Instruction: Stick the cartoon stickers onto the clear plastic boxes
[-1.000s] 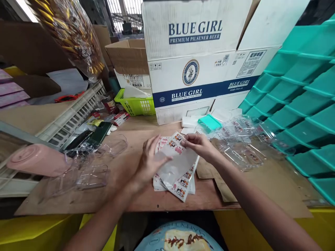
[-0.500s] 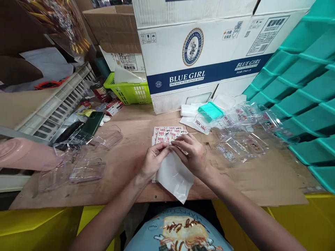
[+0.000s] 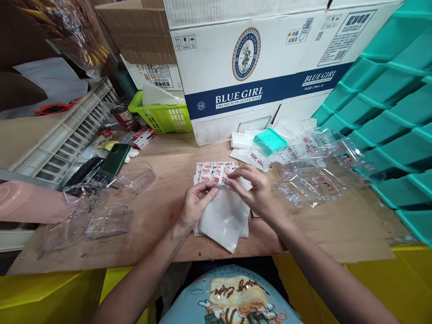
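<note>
My left hand (image 3: 196,204) is closed, thumb over fingers, on the upper left edge of a white backing sheet (image 3: 224,216). The sheet's loose lower corner hangs toward the table's front edge. Just right of the sheet's top edge hovers my right hand (image 3: 252,189), its fingers curved and thumb and forefinger apart. Whether a tiny piece clings to its fingertips cannot be made out. Beneath and behind both hands lies a stack of sticker sheets (image 3: 205,173) with red and pink printing, partly covered by the white sheet.
Clear phone cases (image 3: 110,221) lie on the left, near a dark green phone (image 3: 115,159) and a pink bottle (image 3: 33,202). Printed clear cases (image 3: 312,184) and a teal tray (image 3: 271,141) are at right. Behind stands a beer carton (image 3: 216,54); teal bins (image 3: 388,121) line the right.
Both hands were pinching together at the sheet's top edge. The right hand has since come away to the right and its fingers have parted, while the left keeps its hold.
</note>
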The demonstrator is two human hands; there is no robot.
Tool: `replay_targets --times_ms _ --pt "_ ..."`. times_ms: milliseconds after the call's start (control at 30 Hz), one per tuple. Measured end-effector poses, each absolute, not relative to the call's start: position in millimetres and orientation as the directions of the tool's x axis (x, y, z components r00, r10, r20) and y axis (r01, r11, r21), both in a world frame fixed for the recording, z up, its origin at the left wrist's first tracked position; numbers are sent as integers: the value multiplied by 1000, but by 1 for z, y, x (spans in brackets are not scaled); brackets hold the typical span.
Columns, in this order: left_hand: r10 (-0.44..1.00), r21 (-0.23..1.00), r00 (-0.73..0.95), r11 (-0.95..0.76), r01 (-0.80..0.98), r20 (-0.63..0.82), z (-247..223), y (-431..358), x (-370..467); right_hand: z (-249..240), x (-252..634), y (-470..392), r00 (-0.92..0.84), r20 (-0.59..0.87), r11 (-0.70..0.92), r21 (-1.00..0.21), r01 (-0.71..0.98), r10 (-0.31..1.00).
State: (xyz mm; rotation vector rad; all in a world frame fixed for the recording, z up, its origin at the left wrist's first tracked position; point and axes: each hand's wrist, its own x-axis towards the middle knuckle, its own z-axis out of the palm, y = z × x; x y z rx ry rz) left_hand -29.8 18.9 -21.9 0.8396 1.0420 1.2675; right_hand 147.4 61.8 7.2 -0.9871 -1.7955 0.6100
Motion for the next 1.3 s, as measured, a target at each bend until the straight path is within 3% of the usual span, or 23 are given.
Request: replay_targets --times_ms 100,167,233,333,400,467,567,733,800,867,933,1033,1100,1167,1233,1300 --pt "992 930 7 119 -348 -125 -19 18 -26 6 138 51 -332 576 663 -604 443 746" --pt "993 936 21 120 -332 -119 -19 17 -23 3 134 48 -332 567 655 -607 451 754" --pt "992 936 34 125 -328 -120 -20 15 -22 -1 133 49 -271 518 584 -695 420 811" --pt "991 932 30 135 -335 -133 -24 13 -23 -4 138 57 -141 324 352 -894 277 935" --pt "988 928 11 149 -341 -154 -26 13 -23 -4 143 60 -96 253 268 -938 220 963" --pt "986 920 -2 157 -358 -169 -27 13 -23 -2 146 58 -117 353 372 -883 285 928" --pt "988 914 -1 141 -380 -152 -26 15 -23 0 144 49 -279 541 608 -677 414 793" --pt "995 928 22 96 -360 -94 -25 14 -21 1 136 40 -375 580 688 -565 455 723" --pt "995 931 28 100 -351 -96 -25 13 -20 -1 134 42 -344 565 659 -600 453 750" --pt "993 928 22 112 -356 -112 -25 12 -20 -5 134 45 -247 500 557 -726 402 830" --pt "990 920 14 134 -367 -138 -27 12 -20 -9 135 49 -131 363 386 -875 294 923" --pt "985 925 4 163 -344 -172 -32 15 -24 -11 140 56 -46 199 204 -966 158 979" --pt "991 966 -29 120 -228 -130 -35 18 -29 -9 145 60 9 185 183 -979 86 983" --pt "993 998 -115 -29 53 35 -36 21 -34 -3 151 63 107 211 210 -978 16 972" --pt "955 900 -148 -181 396 257 -37 24 -40 3 155 64 181 266 266 -964 27 947" --pt "926 764 -105 -230 603 362 -40 27 -46 5 156 63 144 349 332 -934 129 926"
